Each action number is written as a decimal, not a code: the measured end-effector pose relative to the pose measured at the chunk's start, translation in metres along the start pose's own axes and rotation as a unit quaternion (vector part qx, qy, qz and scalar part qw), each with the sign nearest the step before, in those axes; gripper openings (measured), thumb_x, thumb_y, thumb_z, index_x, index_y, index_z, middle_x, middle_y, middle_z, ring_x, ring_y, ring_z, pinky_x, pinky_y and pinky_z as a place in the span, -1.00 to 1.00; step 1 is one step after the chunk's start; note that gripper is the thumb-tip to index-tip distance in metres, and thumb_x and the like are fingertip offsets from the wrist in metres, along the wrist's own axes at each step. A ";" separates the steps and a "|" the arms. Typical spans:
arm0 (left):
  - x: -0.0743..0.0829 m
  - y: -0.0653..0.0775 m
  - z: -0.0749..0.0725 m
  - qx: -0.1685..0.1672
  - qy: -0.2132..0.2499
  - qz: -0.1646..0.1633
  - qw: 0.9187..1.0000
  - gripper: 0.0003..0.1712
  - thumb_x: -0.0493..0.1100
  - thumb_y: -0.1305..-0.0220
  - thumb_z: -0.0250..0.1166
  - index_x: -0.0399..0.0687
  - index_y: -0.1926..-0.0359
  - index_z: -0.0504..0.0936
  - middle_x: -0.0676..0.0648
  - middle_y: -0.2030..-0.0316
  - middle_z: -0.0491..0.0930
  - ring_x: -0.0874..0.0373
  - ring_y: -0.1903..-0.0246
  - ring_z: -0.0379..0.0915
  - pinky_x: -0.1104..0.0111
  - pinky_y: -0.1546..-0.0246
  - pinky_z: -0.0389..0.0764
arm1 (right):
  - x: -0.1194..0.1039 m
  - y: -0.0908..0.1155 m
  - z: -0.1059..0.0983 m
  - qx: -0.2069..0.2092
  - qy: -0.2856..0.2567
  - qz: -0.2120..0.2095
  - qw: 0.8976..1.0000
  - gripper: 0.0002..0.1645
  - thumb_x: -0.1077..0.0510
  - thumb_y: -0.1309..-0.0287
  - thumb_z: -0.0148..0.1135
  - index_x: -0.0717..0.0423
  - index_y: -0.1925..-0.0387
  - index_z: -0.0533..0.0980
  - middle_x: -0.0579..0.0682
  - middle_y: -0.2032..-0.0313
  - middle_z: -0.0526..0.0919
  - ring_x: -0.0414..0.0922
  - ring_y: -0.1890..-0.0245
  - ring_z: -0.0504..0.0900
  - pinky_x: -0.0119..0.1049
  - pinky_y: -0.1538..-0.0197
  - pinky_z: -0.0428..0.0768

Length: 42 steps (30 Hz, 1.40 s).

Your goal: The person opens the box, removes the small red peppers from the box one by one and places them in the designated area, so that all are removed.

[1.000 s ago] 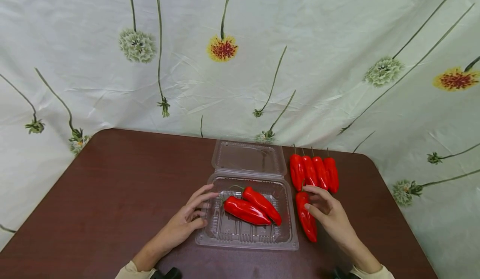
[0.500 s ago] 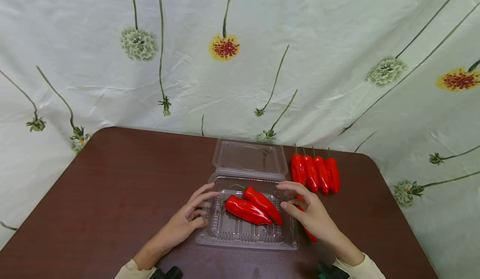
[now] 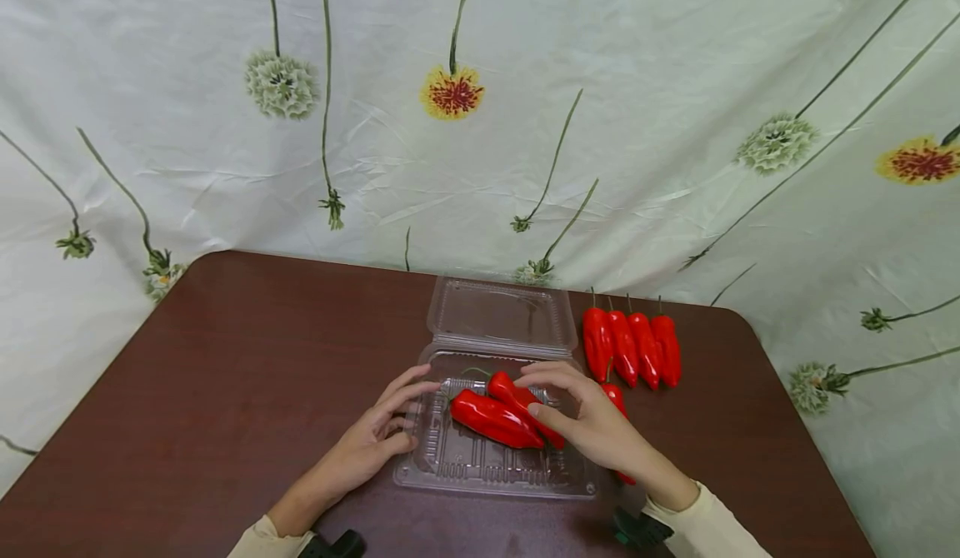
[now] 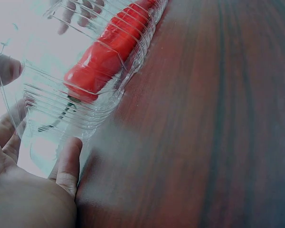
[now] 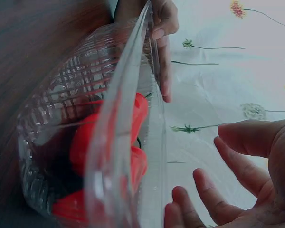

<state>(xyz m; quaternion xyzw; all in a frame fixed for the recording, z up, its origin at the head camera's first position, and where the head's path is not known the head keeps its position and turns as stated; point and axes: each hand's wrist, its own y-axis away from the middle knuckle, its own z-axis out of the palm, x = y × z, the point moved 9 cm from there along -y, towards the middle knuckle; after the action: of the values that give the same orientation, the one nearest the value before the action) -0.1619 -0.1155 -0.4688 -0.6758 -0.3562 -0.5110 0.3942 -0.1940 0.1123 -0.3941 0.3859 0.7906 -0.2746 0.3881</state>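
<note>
A clear plastic clamshell container lies with its lid folded back. Inside are two shiny red peppers, one nearer and one behind it; the left wrist view shows a red pepper through the ribbed wall. My left hand rests at the container's left side, fingers spread over the rim and thumb beside the wall. Above the right half hovers my right hand, relaxed and holding nothing; its fingertips overlap the rear pepper in the head view. In the right wrist view its fingers are apart above the rim.
Several red peppers lie side by side at the table's back right. Another red pepper, partly hidden by my right hand, lies just right of the container. A flower-printed cloth hangs behind the dark brown table.
My right hand has moved left, from over the lone pepper beside the container to over the peppers inside. My left hand has kept its place at the left rim.
</note>
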 end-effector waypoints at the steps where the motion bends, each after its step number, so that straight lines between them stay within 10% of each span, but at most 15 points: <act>1: 0.000 0.000 0.000 0.000 0.000 -0.001 1.000 -0.25 -0.49 -0.27 0.11 -0.12 -0.48 0.26 -0.10 -0.58 -0.16 0.06 -0.21 0.15 0.38 0.03 0.40 | 0.001 -0.001 0.002 -0.004 0.009 0.002 1.000 -0.56 0.21 -0.24 0.33 -0.11 -0.14 0.58 0.07 -0.24 0.53 -0.02 -0.28 0.45 0.08 -0.25 0.48; 33: 0.002 -0.002 0.001 0.000 -0.010 0.014 1.000 -0.27 -0.47 -0.26 0.15 -0.18 -0.46 0.27 -0.17 -0.56 -0.13 0.04 -0.19 0.17 0.36 0.01 0.39 | 0.021 -0.012 0.031 -0.090 0.093 0.010 0.992 -0.56 0.24 -0.28 0.25 0.05 -0.19 0.56 0.18 -0.30 0.48 0.18 -0.33 0.41 0.25 -0.27 0.39; 42: 0.003 -0.003 0.001 0.001 -0.011 0.019 1.000 -0.28 -0.46 -0.27 0.16 -0.20 -0.46 0.28 -0.21 -0.55 -0.12 0.07 -0.20 0.17 0.36 0.00 0.40 | 0.023 -0.012 0.038 -0.114 0.078 0.006 0.990 -0.44 0.30 -0.17 0.35 0.05 -0.23 0.54 0.21 -0.31 0.48 0.21 -0.31 0.44 -0.03 -0.07 0.63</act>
<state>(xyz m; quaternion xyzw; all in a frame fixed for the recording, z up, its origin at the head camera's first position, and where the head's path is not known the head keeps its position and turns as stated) -0.1634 -0.1134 -0.4661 -0.6872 -0.3482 -0.4959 0.4007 -0.1976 0.0875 -0.4319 0.3643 0.8421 -0.1490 0.3687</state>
